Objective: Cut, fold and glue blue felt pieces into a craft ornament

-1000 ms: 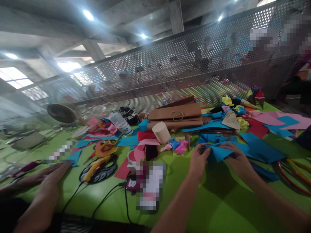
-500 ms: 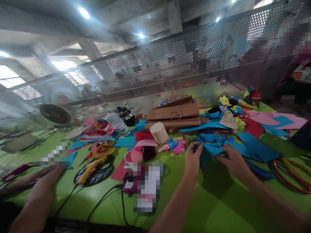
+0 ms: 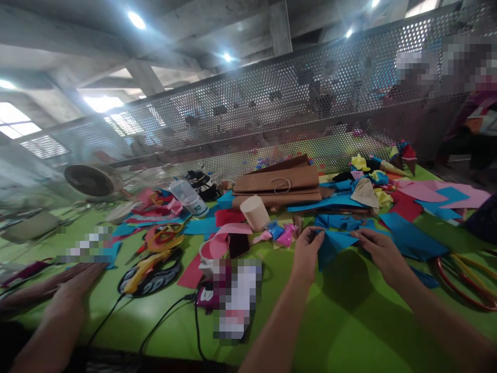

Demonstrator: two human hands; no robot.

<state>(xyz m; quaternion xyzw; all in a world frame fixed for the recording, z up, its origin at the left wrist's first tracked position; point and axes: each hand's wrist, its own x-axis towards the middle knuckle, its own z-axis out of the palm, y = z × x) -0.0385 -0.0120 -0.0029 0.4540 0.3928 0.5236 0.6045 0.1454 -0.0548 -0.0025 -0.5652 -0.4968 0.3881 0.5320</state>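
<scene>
Between my two hands a sheet of blue paper (image 3: 333, 245) is held up above the green table, its lower part hanging down in a point. My left hand (image 3: 308, 249) pinches its left side between thumb and fingers. At the right corner, my right hand (image 3: 377, 253) is closed on the paper with thumb and fingertips. Just behind the hands lie more crumpled blue pieces (image 3: 341, 221). Small shiny blue and pink packets (image 3: 286, 234) rest left of my left hand, close to a cream-coloured roll (image 3: 254, 212).
A co-worker's hands (image 3: 79, 282) lie flat at the left. A yellow hot glue gun (image 3: 149, 272) with a cord and a phone (image 3: 238, 300) are on the near table. Folded brown paper (image 3: 276, 184) lies at the back, scissors (image 3: 466, 282) at the right, before a perforated metal screen (image 3: 240, 119).
My right hand has shifted to the paper's right corner and slightly away from my left hand. The sheet is now more spread out, its lower point showing more.
</scene>
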